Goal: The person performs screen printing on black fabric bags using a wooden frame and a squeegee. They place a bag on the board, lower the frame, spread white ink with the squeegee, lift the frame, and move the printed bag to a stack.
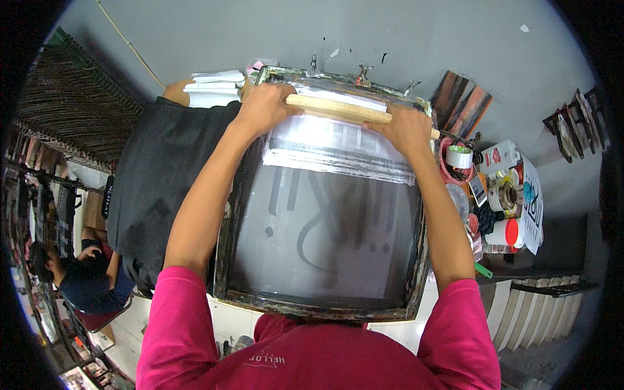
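Note:
A screen-printing frame (325, 311) with ink-stained edges lies in front of me, its dark mesh (273, 260) bearing faint calligraphic shapes. Near the far end of the mesh, a wooden squeegee (338, 109) spans the space between my two hands. My left hand (268, 107) is closed round its left end. Toward the right end, my right hand (406, 130) grips it too, fingers wrapped over the wood. White ink (338, 159) covers the upper part of the mesh below the squeegee and ends in a ragged line. The squeegee's blade edge is hidden from me.
Black fabric (169, 195) drapes beside the frame's left edge, with stacked white paper (214, 88) behind. Metal clamps (364, 73) stand at the far edge. On the right, a shelf holds a red-lidded tub (504, 232) and a white jug (499, 156). Another person (97, 279) sits at lower left.

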Demonstrator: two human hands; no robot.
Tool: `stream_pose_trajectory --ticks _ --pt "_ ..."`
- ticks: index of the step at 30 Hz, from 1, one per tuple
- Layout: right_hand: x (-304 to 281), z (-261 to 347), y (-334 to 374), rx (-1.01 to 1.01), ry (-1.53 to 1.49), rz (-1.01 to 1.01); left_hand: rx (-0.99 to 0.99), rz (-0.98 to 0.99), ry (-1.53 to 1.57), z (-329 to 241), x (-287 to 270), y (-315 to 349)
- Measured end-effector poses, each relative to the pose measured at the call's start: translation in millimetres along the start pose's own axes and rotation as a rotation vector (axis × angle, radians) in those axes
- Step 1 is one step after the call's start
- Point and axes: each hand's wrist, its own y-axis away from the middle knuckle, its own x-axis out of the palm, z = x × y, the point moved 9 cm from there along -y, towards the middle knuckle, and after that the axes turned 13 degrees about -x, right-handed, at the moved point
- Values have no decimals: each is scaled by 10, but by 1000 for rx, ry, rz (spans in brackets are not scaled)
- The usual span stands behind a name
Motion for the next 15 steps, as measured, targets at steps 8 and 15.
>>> stream_pose_trajectory --ticks 8,15 --pt "-70 285 658 -157 2 -274 41 3 126 -123 -103 754" --pt "-28 570 1136 -172 -14 -323 192 -224 170 -120 -149 1372"
